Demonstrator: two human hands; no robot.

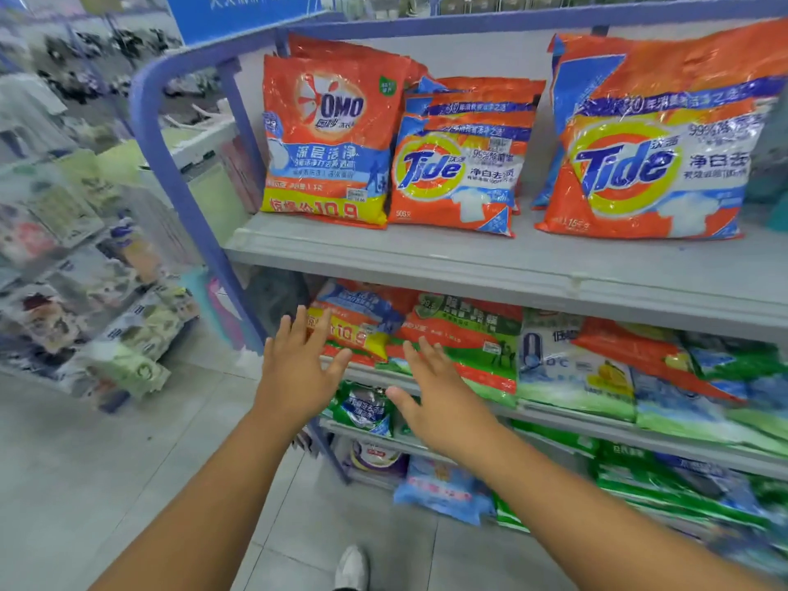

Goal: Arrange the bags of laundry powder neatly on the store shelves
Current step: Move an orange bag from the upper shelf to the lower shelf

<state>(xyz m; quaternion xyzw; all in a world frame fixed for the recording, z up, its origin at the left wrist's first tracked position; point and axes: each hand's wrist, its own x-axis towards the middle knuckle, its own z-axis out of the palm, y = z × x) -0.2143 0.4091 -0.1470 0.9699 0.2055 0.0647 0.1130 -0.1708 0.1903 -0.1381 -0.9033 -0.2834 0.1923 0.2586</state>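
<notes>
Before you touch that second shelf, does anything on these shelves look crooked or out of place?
Yes. The orange OMO bag at the left of the second shelf lies tilted over its neighbours instead of standing. A blue bag at the bottom sticks out past the shelf edge. The top shelf's OMO and Tide bags stand upright.

Large Tide bag cut by right edge; left racks blurred.
</notes>
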